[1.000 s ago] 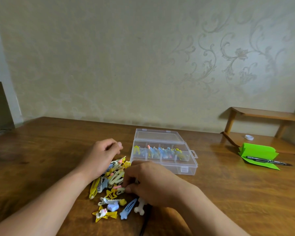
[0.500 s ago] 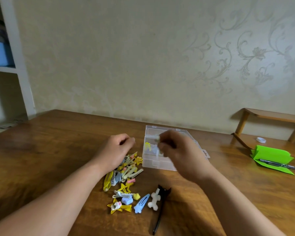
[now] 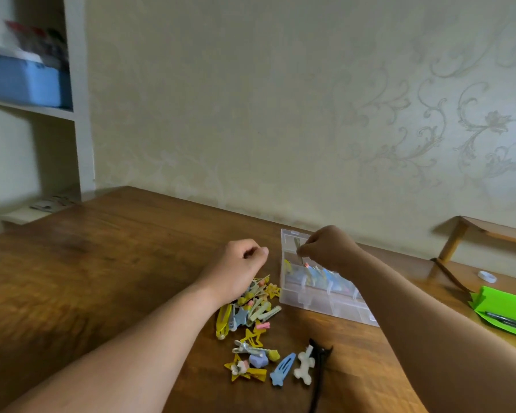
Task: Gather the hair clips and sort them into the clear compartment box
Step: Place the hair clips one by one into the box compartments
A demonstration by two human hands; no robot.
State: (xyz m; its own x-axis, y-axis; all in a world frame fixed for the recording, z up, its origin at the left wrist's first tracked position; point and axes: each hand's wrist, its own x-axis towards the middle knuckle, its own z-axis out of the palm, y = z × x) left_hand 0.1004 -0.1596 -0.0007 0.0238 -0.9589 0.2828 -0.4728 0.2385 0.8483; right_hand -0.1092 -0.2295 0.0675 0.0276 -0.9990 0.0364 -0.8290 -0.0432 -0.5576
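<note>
Step in hand: placing. Our right hand (image 3: 329, 248) pinches a pale clip (image 3: 297, 245) over the 10 o'clock corner of the clear compartment box (image 3: 316, 304). Left hand (image 3: 236, 263) is curled over the loose clips (image 3: 252, 311), at 8 o'clock from the box; we cannot tell if it holds anything. Next, we judge: lower the clip and release it into the matching cell.

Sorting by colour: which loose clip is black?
The long clip right of the white clip, at the pile's near end; the rest are yellow, blue, pink or pale.
</note>
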